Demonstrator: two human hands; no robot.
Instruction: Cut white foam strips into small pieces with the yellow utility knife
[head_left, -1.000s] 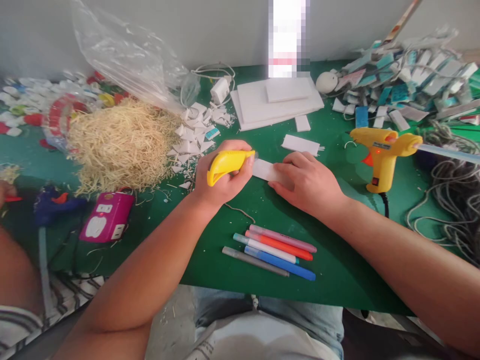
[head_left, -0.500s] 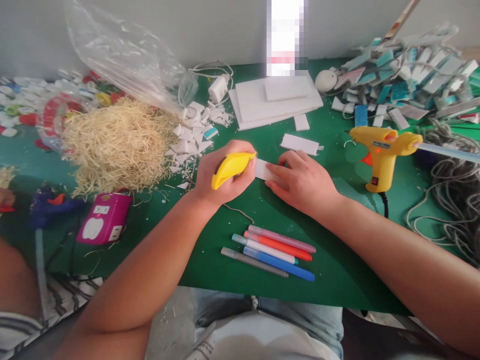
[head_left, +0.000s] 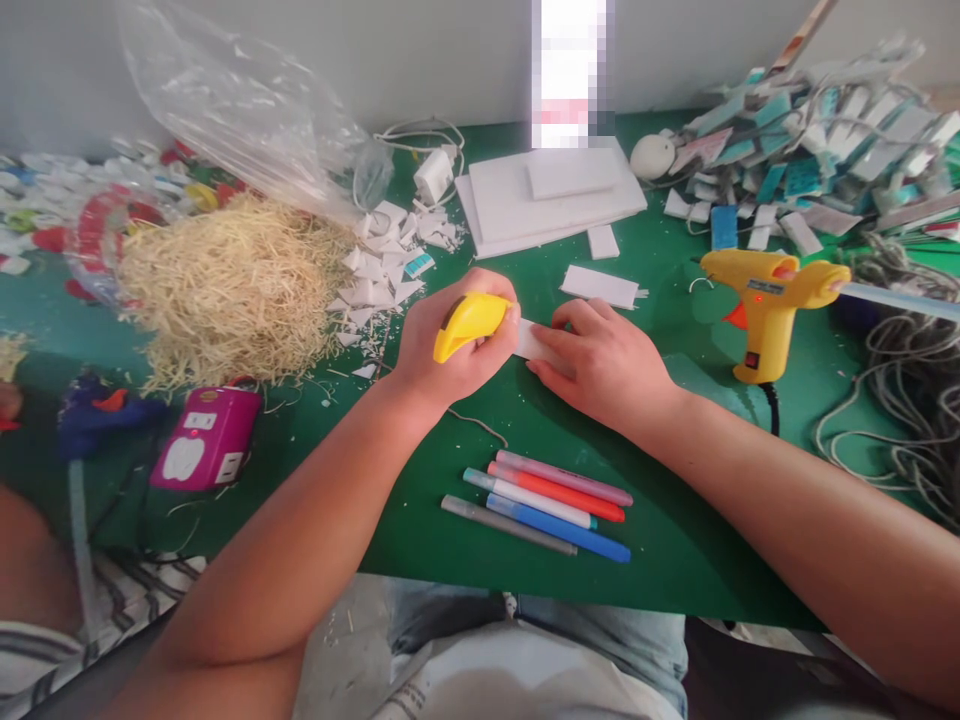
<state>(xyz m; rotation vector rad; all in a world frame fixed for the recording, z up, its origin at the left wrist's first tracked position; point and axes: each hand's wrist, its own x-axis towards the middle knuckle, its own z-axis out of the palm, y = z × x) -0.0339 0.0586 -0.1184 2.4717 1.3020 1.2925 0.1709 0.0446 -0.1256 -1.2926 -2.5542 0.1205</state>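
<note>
Item: white strip (head_left: pixel 529 341). Placed between the hands, on the green table (head_left: pixel 660 570). Lies just right of the left hand (head_left: pixel 424 335) and reaches under the fingers of the right hand (head_left: pixel 609 358). Long axis: mainly left to right, slanting from far left to near right. Left end hidden behind the left fist; right end covered by the right hand. Both hands are near it; which is nearer cannot be told.

Item: yellow cutter (head_left: pixel 477 318). Clamped in the left hand, fingers wrapped round the handle. Long axis runs from near left to far right, its front end toward the strip's side. Blade not visible; whether it touches the strip cannot be told.

Grip, right: fingers laid over the strip, thumb apart on the near side; not closed into a fist.

Surroundings: white piece (head_left: pixel 600 287), far of the right hand, apart from the strip. White sheets (head_left: pixel 555 218), stacked farther off. White scraps (head_left: pixel 371 290), left and far of the left hand. Pens (head_left: pixel 559 490), five, near of both hands, side by side. Glue gun (head_left: pixel 772 325), well to the right of the strip.
</note>
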